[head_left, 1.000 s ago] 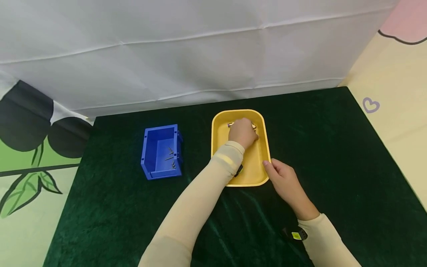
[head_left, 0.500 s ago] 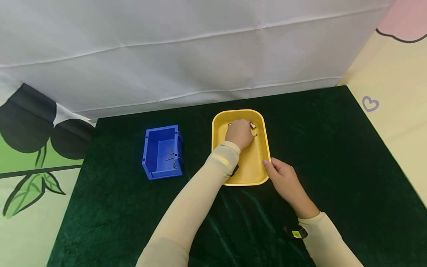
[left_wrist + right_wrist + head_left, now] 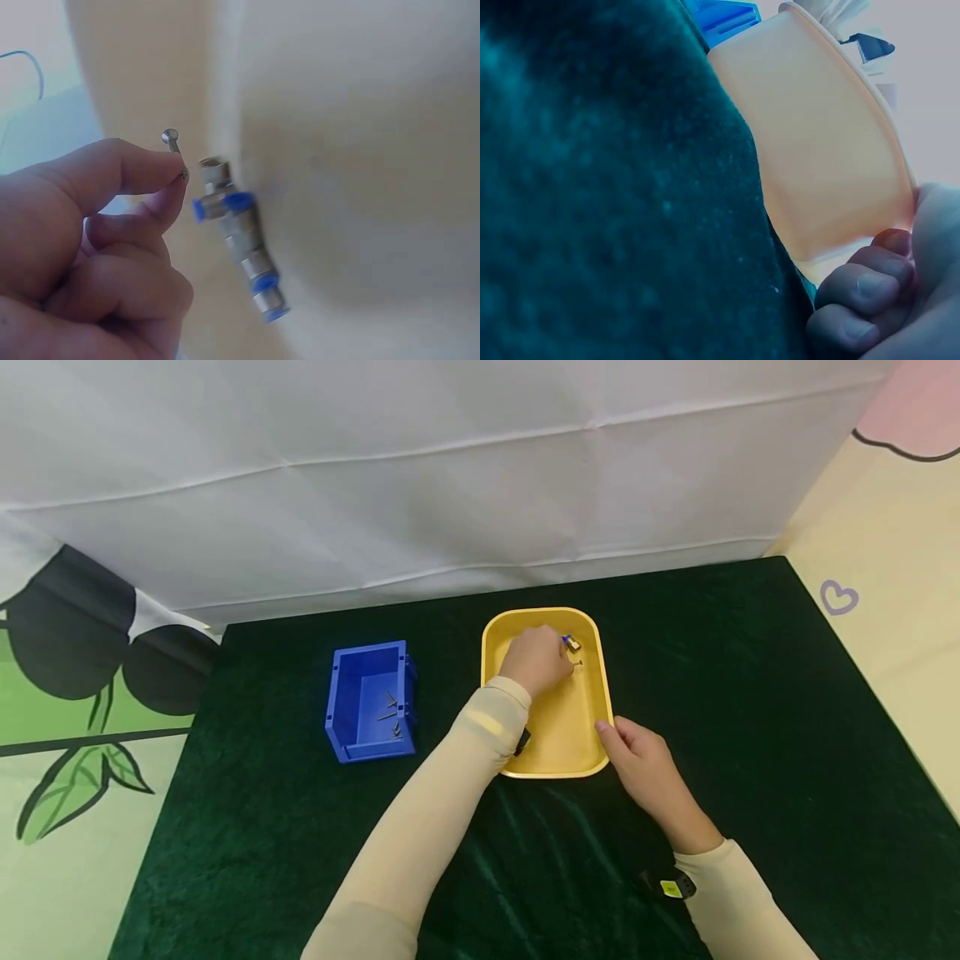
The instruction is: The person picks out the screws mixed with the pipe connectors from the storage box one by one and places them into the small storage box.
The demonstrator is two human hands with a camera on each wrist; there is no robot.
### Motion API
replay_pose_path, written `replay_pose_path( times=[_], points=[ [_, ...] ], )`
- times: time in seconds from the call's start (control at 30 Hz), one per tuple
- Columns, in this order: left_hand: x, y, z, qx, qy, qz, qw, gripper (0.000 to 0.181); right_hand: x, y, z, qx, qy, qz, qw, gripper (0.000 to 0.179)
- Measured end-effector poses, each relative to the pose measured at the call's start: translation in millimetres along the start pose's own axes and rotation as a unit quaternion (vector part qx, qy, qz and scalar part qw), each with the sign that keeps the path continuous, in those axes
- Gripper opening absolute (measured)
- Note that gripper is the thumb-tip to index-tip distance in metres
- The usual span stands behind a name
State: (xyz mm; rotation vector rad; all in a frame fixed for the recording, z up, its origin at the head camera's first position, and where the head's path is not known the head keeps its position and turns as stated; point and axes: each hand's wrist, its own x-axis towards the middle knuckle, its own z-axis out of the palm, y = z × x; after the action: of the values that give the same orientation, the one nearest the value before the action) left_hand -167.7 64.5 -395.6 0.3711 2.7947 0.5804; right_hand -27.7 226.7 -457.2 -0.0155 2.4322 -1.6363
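Observation:
In the head view my left hand [image 3: 536,660] is inside the yellow tray [image 3: 570,727], towards its far half. Its thumb and index finger pinch a small metal screw [image 3: 172,138]; a second screw tip or head seems to show at the fingertips. Beyond the fingers, metal push-in tube fittings [image 3: 241,232] with blue collars lie in the tray; in the head view the hand partly hides them. My right hand [image 3: 647,768] holds the tray's right rim near the front corner, thumb at the rim and fingers curled against the outer wall.
Left of the tray stands a blue open-front bin [image 3: 377,752] with several screws [image 3: 392,702] on its floor. Both rest on a dark green cloth [image 3: 750,693] over the table. A white curtain [image 3: 450,510] hangs behind.
My left hand has shifted slightly left within the tray, uncovering more of the blue-collared fittings. The right hand keeps its hold on the rim.

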Motion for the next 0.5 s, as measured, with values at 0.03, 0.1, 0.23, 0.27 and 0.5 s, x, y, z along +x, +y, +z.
replay_pose_path(
  times=[0.03,0.1,0.23,0.27,0.5],
  points=[
    [-1.9,-0.2,-2.6,-0.008,0.003,-0.001,1.0000,0.036,0.1,0,0,0.000,0.000,0.001,1.0000,0.050],
    [-5.6,-0.8,-7.3,-0.023,0.008,-0.008,0.9997,0.032,0.0,0,0,0.000,0.000,0.001,1.0000,0.049],
    [-13.0,-1.5,-16.8,-0.043,0.016,-0.018,0.9987,0.025,-0.2,-1,-1,0.001,-0.002,-0.001,1.0000,0.049],
    [-15.1,-1.6,-19.2,-0.045,0.019,-0.018,0.9986,0.024,-0.2,-1,-1,0.000,-0.003,-0.002,1.0000,0.048],
    [-34.5,-4.1,-37.6,-0.073,0.067,-0.008,0.9950,0.020,0.3,-1,-1,0.003,-0.006,0.003,1.0000,0.046]
  ],
)
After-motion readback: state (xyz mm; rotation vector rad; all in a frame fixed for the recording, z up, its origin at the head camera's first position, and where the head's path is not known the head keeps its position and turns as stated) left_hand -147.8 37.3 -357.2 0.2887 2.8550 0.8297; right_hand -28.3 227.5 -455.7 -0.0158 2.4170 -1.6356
